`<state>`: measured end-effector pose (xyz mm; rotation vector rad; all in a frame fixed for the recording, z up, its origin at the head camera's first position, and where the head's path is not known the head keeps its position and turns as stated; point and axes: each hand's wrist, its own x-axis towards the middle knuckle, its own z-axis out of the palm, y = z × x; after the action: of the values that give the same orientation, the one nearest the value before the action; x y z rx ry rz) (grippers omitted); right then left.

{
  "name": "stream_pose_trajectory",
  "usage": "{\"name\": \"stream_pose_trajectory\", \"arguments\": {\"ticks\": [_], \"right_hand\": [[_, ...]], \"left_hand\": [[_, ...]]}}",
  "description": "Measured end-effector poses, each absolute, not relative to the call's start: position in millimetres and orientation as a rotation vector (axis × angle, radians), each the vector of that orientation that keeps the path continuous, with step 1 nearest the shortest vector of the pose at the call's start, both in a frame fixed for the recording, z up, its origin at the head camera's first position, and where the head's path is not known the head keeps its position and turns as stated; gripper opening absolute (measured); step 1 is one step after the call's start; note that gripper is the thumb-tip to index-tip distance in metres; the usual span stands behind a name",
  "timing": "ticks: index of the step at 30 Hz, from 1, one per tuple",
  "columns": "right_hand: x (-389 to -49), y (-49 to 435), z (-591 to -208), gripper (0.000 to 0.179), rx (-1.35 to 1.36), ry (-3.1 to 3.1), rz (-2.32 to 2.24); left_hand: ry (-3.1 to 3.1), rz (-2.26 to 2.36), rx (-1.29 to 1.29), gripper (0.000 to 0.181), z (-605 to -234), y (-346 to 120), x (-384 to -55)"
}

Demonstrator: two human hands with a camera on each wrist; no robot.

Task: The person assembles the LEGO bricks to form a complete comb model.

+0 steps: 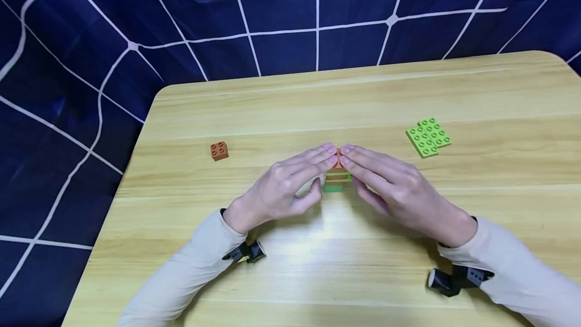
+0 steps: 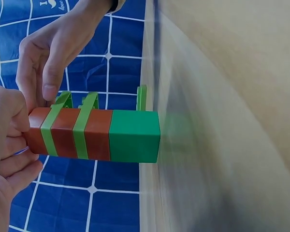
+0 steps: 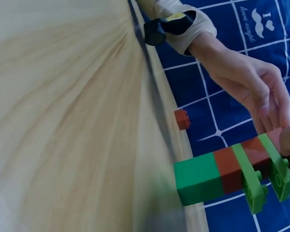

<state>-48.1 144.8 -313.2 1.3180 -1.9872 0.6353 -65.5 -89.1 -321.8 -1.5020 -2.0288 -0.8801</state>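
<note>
Here, both arms slant inward from the near side of the table (image 1: pixel 290 286), so the left hand (image 1: pixel 286 183) and the right hand (image 1: pixel 395 185) meet in a peak over the brick tower (image 2: pixel 93 134). Each shows its back to the head camera, wrist lower than knuckles, with the index and neighbouring fingers nearly straight and laid side by side. Their fingertips rest on the tower's top brick (image 1: pixel 338 158), the left hand's from one side, the right hand's from the other. Both thumbs hang lower, apart from the fingers, near the tower's sides.

The tower stands upright on the table between the hands, its long axis vertical. A green block (image 2: pixel 135 137) forms its foot; above it, red-brown bricks alternate with two thin light green plates (image 3: pixel 249 179), which jut out toward the person's right, studs up.

Off to the left, well apart, lies a loose red-brown brick (image 1: pixel 219 151), studs up; beyond the right hand lie loose light green plates (image 1: pixel 428 138), side by side, also studs up.
</note>
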Motion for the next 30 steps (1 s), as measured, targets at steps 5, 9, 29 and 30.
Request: {"name": "stream_pose_trajectory", "arguments": {"ticks": [5,9,29,30], "right_hand": [[-51,147,-314,0.035,1.313,-1.986,0.693],[-58,160,-314,0.037,1.245,-1.998,0.769],[-77,241,-343,0.042,0.595,-2.838,0.366],[-76,241,-344,0.042,0.61,-2.841,0.371]], "left_hand": [[-2.025,-0.871,-1.507,0.037,-321,-89,-67],[-2.022,-0.868,-1.51,0.037,-321,-88,-67],[-2.084,-0.671,-1.649,0.061,-313,-98,-67],[-2.097,-0.653,-1.661,0.063,-312,-99,-67]]}}
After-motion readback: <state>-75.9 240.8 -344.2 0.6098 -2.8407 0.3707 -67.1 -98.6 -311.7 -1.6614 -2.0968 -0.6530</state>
